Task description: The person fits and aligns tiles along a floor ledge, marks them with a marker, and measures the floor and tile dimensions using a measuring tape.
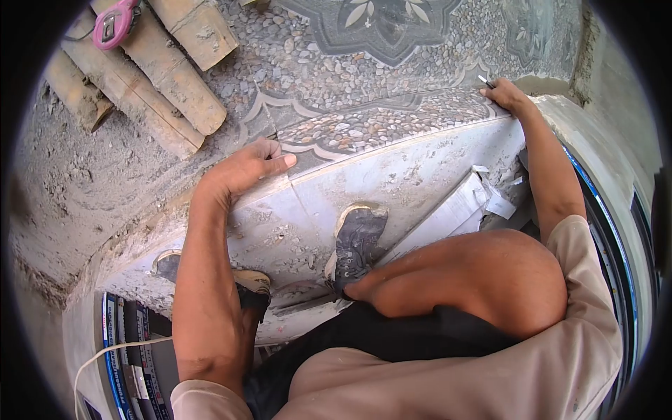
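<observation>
A pebble-patterned floor tile strip (392, 127) runs along the step's front edge, beside a larger patterned floor (294, 59). At the strip's left end, my left hand (253, 168) is closed over the edge by a seam, thumb stretched along the front and fingers bent onto the top. My right hand (509, 98) is at the strip's far right end. Between its fingers is a small dark pen-like tool (486, 82) with a pale tip, and its lower fingers touch the tile. Some of the fingertips on both hands are hidden.
Several bamboo or wood lengths (168, 66) lie at upper left, with a pink tape measure (115, 24) on them. Dusty rubble (77, 168) covers the left floor. Below the step are my shoe (358, 238), a white board (448, 210) and stacked boxes (129, 350) with a cable (91, 360).
</observation>
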